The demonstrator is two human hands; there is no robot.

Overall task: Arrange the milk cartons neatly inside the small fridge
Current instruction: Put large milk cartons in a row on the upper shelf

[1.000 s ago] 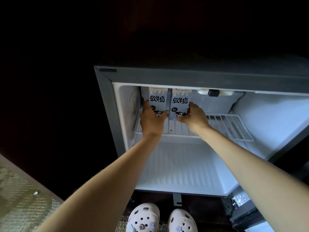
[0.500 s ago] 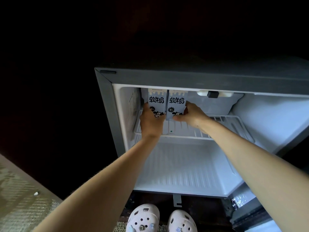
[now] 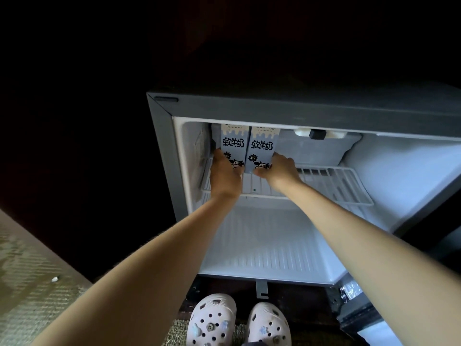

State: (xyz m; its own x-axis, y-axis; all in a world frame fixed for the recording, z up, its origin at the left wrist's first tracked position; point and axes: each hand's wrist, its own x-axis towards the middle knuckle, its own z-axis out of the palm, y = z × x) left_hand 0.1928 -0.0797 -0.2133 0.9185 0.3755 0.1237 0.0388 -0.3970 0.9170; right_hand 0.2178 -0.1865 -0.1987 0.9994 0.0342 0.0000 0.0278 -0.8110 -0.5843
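Note:
Two pale blue milk cartons with black lettering and a cow drawing stand upright side by side at the back left of the wire shelf (image 3: 331, 178) inside the small open fridge (image 3: 164, 146). My left hand (image 3: 224, 174) grips the lower part of the left carton (image 3: 233, 143). My right hand (image 3: 280, 169) grips the base of the right carton (image 3: 262, 146), thumb under its front edge. The cartons touch each other. A third carton's edge (image 3: 215, 136) shows behind the left one, against the fridge's left wall.
The right part of the wire shelf and the white fridge floor (image 3: 269, 248) below it hold nothing. A thermostat knob (image 3: 316, 134) sits under the fridge ceiling. My two pale clogs (image 3: 237, 323) stand on the floor below. A woven mat (image 3: 30, 283) lies at left.
The right carton slid left against the left carton, and both moved a little deeper onto the shelf. Both hands kept their hold.

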